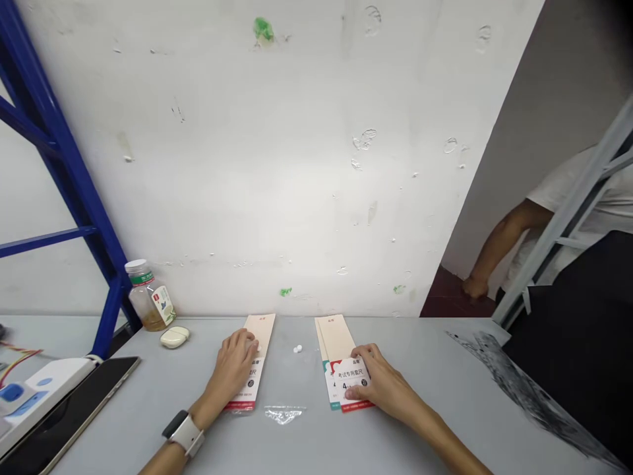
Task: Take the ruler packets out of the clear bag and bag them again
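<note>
Two long card packs lie on the grey table (148, 396), long axes running away from the body, well apart. I note the left pack (262, 330) sits under the left hand (237, 366), palm flat, no grip. The right hand (383, 386) pinches the near end of the right stack (336, 340). Between the packs are white pellets (297, 349) and a clear wrapper (283, 413). A jar (148, 295) stands far left.

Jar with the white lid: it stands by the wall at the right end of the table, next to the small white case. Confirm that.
Wrong side. The head view shows the jar by the wall at the left end of the table, next to the small white case.
</note>
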`<state>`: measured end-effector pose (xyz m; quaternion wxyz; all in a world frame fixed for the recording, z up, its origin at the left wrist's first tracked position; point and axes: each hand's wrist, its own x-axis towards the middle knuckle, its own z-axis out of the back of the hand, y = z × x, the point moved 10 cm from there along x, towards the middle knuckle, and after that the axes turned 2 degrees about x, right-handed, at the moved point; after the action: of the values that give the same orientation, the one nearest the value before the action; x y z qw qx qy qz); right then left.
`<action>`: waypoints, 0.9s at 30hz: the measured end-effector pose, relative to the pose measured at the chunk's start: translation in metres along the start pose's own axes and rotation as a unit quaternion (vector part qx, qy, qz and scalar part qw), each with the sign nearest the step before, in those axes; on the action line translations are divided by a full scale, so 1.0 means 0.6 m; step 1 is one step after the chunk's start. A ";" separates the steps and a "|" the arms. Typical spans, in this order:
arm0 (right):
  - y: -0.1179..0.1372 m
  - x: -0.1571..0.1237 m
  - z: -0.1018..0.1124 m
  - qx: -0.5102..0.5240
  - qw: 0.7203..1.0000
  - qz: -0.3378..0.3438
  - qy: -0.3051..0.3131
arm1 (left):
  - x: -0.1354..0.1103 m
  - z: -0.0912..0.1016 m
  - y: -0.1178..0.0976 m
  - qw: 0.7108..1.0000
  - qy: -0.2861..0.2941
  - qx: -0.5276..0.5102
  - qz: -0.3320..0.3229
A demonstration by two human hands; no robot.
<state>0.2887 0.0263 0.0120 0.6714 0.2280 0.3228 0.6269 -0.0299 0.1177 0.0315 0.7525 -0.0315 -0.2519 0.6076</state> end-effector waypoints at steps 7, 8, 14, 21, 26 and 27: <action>-0.004 0.012 0.009 0.121 0.992 0.008 -0.019 | -0.026 0.023 -0.106 0.987 0.000 0.009 -0.161; -0.004 0.015 0.013 0.130 0.991 0.012 -0.028 | -0.036 0.018 -0.128 0.980 0.031 0.003 -0.196; 0.013 0.019 0.001 0.296 0.953 0.060 0.001 | -0.077 0.007 -0.197 0.955 0.119 -0.014 -0.272; 0.010 0.002 -0.066 0.368 0.923 -0.027 0.105 | -0.075 -0.008 -0.198 0.961 0.104 0.063 -0.248; 0.001 0.008 -0.070 0.359 0.928 -0.029 0.096 | -0.075 -0.015 -0.205 0.956 0.089 0.085 -0.268; 0.000 0.010 -0.069 0.354 0.930 -0.025 0.095 | -0.076 -0.016 -0.207 0.954 0.088 0.080 -0.277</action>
<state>0.2592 0.0283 -0.0175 0.5293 0.3821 0.5914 0.4734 0.0799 0.0454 0.0514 0.9106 0.0458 -0.1340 0.3883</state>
